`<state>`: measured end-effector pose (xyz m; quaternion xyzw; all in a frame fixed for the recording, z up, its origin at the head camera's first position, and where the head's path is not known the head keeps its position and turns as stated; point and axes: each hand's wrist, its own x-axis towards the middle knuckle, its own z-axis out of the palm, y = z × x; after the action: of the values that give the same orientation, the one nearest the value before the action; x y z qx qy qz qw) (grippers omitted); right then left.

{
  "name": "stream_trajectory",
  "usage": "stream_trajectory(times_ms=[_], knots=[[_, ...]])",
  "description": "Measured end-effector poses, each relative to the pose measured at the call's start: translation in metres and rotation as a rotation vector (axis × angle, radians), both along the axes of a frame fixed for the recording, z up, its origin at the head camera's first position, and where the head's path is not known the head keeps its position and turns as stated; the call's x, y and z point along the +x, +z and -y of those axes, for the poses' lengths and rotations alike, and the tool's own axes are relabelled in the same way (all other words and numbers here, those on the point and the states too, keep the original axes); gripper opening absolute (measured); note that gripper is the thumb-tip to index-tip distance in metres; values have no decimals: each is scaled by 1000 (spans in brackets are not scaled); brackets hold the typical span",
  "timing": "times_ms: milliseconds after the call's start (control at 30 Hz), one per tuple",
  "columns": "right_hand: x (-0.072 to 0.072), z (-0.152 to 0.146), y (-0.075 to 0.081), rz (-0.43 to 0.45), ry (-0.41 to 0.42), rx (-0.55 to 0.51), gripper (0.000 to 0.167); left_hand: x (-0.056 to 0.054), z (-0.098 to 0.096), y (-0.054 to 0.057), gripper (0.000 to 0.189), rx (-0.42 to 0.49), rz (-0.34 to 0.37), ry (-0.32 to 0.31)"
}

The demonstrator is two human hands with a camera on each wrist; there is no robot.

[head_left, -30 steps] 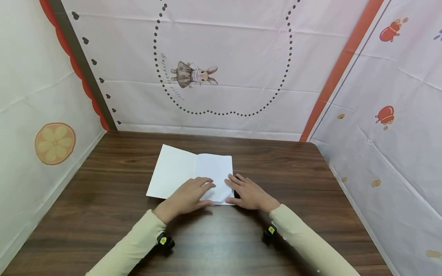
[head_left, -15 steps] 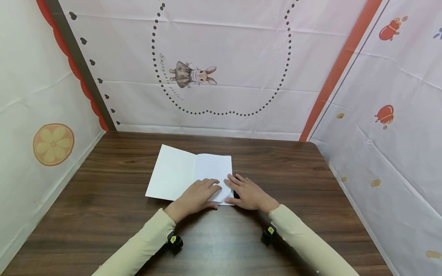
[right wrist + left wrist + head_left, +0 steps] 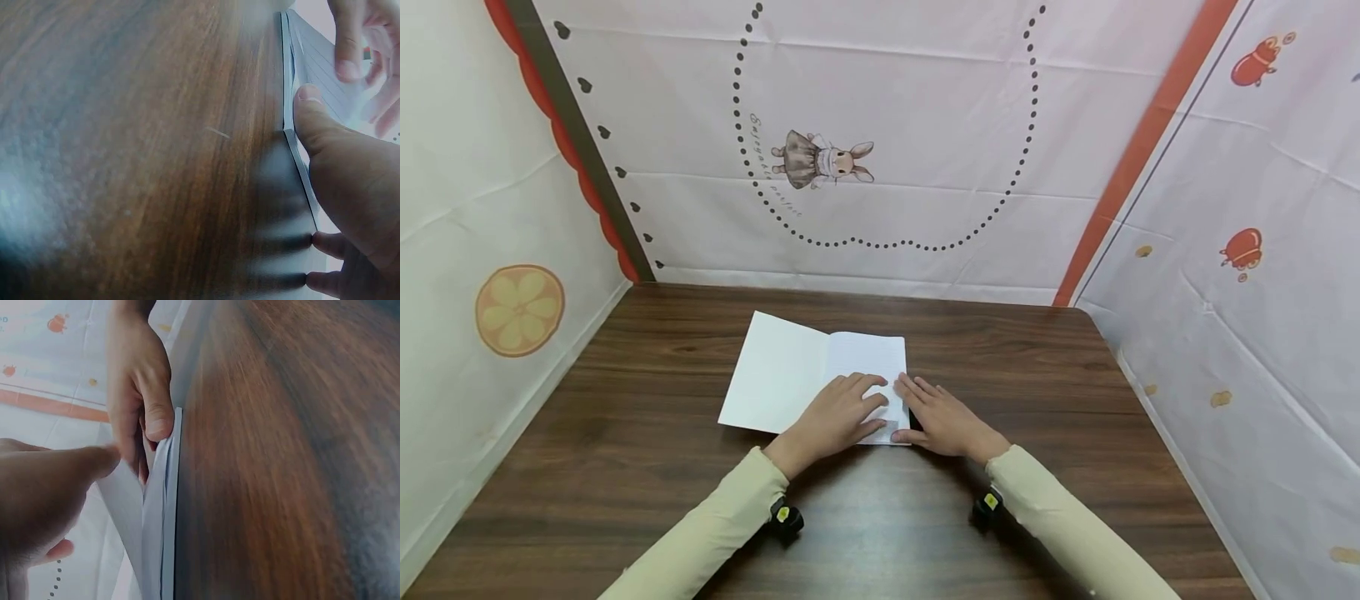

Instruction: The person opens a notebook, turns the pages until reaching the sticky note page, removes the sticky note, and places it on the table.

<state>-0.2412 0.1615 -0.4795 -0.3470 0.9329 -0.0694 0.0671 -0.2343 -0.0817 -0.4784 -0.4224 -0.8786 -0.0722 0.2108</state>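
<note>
A notebook (image 3: 775, 375) lies open on the table, its blank inside cover on the left and a lined page (image 3: 865, 354) on the right. Over that page my left hand (image 3: 831, 414) is spread, fingers slightly bent. In the left wrist view, a loose sheet (image 3: 122, 506) stands up at an angle from the pages below, with the left thumb (image 3: 100, 461) at its edge. My right hand (image 3: 951, 425) rests at the notebook's right edge. Its thumb (image 3: 309, 103) presses on the near corner, and other fingertips (image 3: 319, 281) touch the table beside the notebook.
The dark wooden table (image 3: 647, 367) reaches out on all sides of the notebook. White printed cloth (image 3: 925, 125) hangs behind it and at both sides. Each wrist carries a small black camera (image 3: 787, 518).
The left hand has moved right across the lined page, its fingers now further up and over, close to the right hand. The right hand and notebook stay almost where they were.
</note>
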Motion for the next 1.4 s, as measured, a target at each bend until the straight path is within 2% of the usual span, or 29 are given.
stream_trajectory(times_ms=[133,333,500,600,833,1033,1267,1400], knots=[[0,2,-2,-4,-21,5,96,-1,1,3,10,84,-50,81],[0,2,-2,-7,-27,20,96,-3,8,6,5,224,-108,228],[0,2,-1,9,-17,10,90,0,14,12,6,333,-142,266],[0,2,-1,19,-8,7,86,2,23,17,7,368,-163,289],[0,0,-1,24,2,-3,83,11,54,31,10,370,-192,386],[0,1,0,43,-8,-10,83,15,84,31,17,382,-220,493],[1,2,1,52,-9,-22,82,24,109,24,22,314,-108,621],[1,1,1,51,-13,-20,82,31,118,19,20,267,-46,661]])
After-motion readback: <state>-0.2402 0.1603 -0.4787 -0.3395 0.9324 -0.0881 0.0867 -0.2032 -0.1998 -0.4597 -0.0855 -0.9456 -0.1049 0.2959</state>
